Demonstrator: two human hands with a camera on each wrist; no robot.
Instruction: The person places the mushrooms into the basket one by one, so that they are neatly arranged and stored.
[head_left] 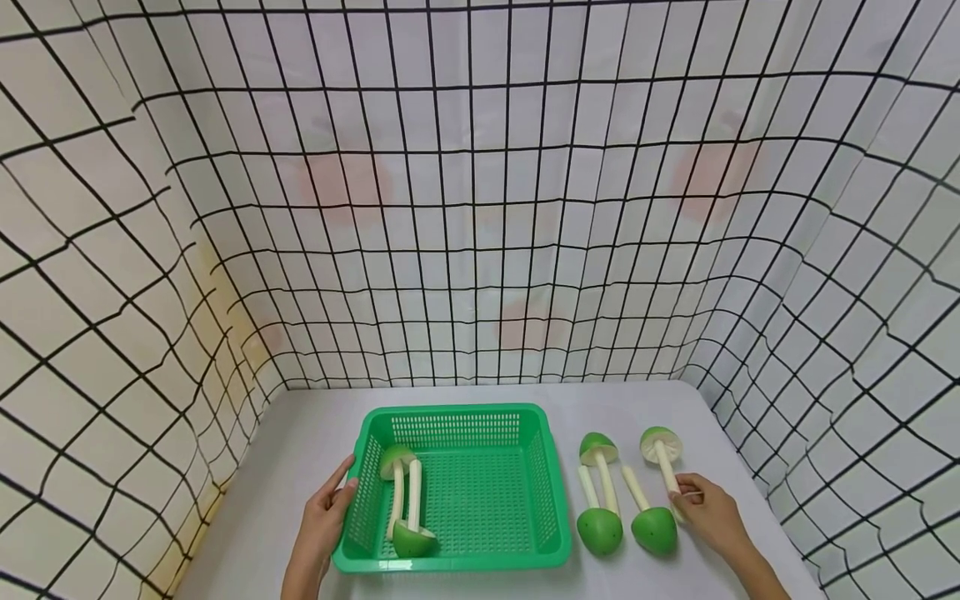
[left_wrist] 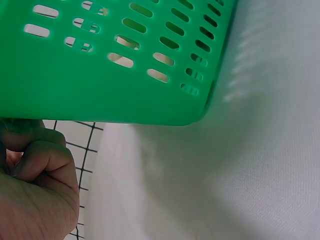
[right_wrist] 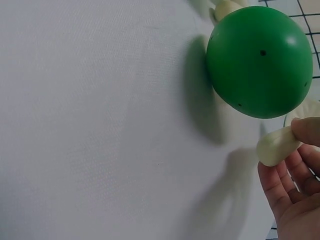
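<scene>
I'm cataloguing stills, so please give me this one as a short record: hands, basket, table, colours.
Left hand: holds basket by its left rim
Right hand: pinches one mushroom by its stem
In basket: two mushrooms, near its left side
On table: basket; three other mushrooms to its right
Colours: basket green; mushrooms green-capped, pale-stemmed

The basket (head_left: 453,564) is green; the mushroom caps (head_left: 600,531) green, some dark-dotted, their stems (head_left: 414,492) cream; black-gridded netting (head_left: 473,152) crosses a whitish backdrop (head_left: 491,229) with faint reddish patches (head_left: 354,185).
</scene>
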